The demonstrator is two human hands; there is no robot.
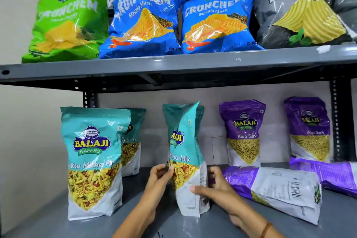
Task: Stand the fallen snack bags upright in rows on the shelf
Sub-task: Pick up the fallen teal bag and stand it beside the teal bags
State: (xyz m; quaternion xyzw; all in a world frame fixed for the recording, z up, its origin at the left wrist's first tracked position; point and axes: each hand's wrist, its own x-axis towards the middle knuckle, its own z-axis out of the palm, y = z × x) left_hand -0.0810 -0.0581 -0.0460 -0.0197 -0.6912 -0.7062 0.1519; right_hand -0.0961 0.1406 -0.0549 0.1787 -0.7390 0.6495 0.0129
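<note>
A teal Khatta Mitha Mix bag [184, 152] stands upright on the lower shelf [48, 224], turned partly sideways. My left hand [159, 177] pinches its left edge and my right hand [214, 188] grips its right side low down. Another teal bag [93, 162] stands upright at the front left, with a third teal bag [133, 141] upright behind it. Two purple Aloo Sev bags [243, 133] [309, 129] stand at the back right. A purple bag [274, 191] lies flat just right of my right hand, and another purple bag [328, 176] lies flat behind it.
The upper shelf [173, 65] holds a green Crunchem bag [65, 25], two blue Crunchem bags [143, 23] [218, 21] and a grey Rumbles bag [299, 9]. A black upright post [337, 121] stands at the right. A white wall lies to the left.
</note>
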